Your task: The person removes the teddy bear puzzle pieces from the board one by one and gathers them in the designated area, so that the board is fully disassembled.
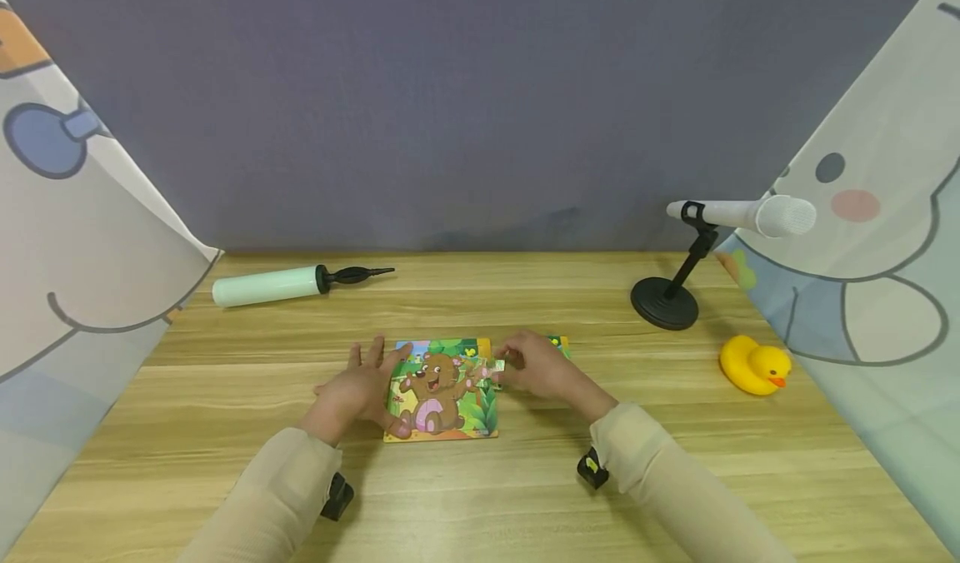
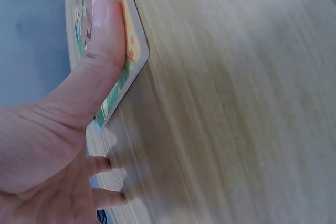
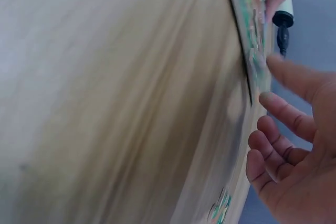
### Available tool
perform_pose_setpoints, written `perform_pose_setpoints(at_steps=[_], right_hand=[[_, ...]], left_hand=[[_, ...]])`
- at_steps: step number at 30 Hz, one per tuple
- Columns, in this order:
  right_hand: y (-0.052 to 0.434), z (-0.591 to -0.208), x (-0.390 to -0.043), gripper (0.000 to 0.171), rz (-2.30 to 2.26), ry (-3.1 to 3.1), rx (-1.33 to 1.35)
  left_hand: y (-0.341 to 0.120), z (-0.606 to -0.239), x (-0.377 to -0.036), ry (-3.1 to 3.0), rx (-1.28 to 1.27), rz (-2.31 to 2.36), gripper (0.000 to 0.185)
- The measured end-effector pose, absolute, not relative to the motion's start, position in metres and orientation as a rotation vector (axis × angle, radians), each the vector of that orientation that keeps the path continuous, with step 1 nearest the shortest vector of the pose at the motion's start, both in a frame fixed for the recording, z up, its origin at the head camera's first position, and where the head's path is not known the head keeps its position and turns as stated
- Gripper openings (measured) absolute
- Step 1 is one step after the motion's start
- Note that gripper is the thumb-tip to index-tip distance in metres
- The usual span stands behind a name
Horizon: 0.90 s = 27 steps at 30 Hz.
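Note:
A jigsaw puzzle with a smiling brown bear and green leaves lies flat on the table. My left hand is spread at its left side. In the left wrist view the thumb rests on the puzzle's border near a corner, while other fingertips touch the wood. My right hand is at the puzzle's right edge and pinches a small puzzle piece between thumb and index finger. That piece overlaps the bear's raised paw and looks blurred. In the right wrist view the other fingers are curled.
More puzzle pieces lie behind my right hand. A pale green hand pump lies at the back left. At the right stand a white microphone on a black stand and a yellow rubber duck. A grey wall closes the back.

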State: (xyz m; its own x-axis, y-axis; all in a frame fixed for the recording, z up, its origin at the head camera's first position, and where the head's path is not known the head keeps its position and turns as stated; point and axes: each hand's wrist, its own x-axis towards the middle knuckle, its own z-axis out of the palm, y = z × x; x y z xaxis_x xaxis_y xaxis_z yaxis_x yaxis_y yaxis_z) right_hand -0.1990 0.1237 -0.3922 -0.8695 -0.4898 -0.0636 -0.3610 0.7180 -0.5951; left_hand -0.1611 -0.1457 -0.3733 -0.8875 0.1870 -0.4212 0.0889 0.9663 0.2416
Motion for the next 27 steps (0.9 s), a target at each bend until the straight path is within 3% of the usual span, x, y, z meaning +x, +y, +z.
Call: perform_pose_setpoints(at_steps=[5, 18, 27], right_hand=[[0.125, -0.393, -0.194, 0.049, -0.632, 2.795, -0.763], [0.130, -0.392, -0.195, 0.049, -0.418, 2.874, -0.896], [0.164, -0.377, -0.202, 0.048, -0.413, 2.911, -0.906]], left_hand=[[-0.147, -0.374, -0.161, 2.665, 0.201, 0.295, 0.124], [-0.147, -0.375, -0.162, 2.660, 0.196, 0.291, 0.124], [-0.147, -0.375, -0.161, 2.667, 0.207, 0.303, 0.123]])
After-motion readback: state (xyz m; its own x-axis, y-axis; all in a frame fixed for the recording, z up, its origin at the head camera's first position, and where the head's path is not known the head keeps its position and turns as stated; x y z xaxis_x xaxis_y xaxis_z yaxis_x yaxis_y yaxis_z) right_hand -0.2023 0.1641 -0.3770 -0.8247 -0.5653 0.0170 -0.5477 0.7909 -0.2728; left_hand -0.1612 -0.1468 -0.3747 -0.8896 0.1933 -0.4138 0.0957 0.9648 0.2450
